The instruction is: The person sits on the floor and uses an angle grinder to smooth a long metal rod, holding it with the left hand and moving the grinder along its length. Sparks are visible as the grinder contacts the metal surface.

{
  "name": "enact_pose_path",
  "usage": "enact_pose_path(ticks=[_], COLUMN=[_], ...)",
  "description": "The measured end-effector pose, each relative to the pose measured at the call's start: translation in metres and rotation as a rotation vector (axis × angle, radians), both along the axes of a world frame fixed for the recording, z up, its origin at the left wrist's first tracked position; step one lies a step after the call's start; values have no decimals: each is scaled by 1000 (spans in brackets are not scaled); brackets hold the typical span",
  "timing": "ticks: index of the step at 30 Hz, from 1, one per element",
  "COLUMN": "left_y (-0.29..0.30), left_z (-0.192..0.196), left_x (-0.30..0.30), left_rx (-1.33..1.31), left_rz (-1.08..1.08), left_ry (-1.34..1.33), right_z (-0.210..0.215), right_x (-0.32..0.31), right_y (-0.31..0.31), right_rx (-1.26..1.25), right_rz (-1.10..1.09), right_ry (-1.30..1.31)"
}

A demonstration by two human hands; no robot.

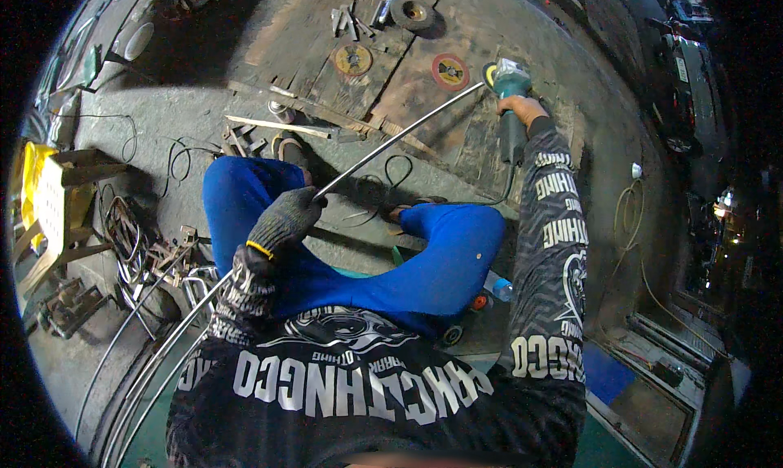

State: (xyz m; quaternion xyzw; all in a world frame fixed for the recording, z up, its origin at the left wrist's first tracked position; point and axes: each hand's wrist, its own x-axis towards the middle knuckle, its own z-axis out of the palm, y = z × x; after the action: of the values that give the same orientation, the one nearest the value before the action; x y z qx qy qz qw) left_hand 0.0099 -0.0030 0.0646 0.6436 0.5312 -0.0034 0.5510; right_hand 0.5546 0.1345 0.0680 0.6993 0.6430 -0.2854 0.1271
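Note:
My left hand (287, 218), in a dark grey knit glove with a yellow cuff edge, is closed around a long thin metal rod (400, 136). The rod slants up to the right, and its far end meets or nearly meets the yellowish disc at the head of an angle grinder (511, 79). My bare right hand (522, 109) is wrapped round the grinder's teal and dark body. A cord runs from the grinder's rear back toward my feet. Whether the disc is spinning I cannot tell.
On the worn wooden boards (416, 68) lie two round discs (450, 72), a wheel-like ring (413, 13) and short metal pieces (351, 21). Left are a pale plastic stool (59, 195) and a scrap metal pile (151, 256). A bottle (499, 286) stands by my right leg.

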Motion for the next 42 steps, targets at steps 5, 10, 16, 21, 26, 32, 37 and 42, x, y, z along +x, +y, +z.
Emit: enact_pose_path(ticks=[5,10,16,21,26,32,37,42], left_y=[-10,12,4,19,16,11,20,31], left_z=[-8,-24,-32,-39,-47,-42,-53,-69], left_x=[-3,0,-5,-5,-10,-5,-1,0], left_rx=[122,154,202,190,500,586,435,99], left_rz=[-50,-123,-119,-171,-376,-396,-412,-230], left_ry=[2,10,-67,-45,-57,-82,-31,-40], right_z=[14,21,11,-1,-7,15,19,17], right_x=[-69,-116,-164,-195,-229,-256,-264,-267], right_y=[-37,-53,-95,-102,-123,-140,-138,-134], right_rx=[-93,-103,-33,10,98,36,-5,-5], right_rz=[-44,-7,-78,-303,-351,-312,-318,-292], right_ry=[-64,69,167,189,260,298,257,276])
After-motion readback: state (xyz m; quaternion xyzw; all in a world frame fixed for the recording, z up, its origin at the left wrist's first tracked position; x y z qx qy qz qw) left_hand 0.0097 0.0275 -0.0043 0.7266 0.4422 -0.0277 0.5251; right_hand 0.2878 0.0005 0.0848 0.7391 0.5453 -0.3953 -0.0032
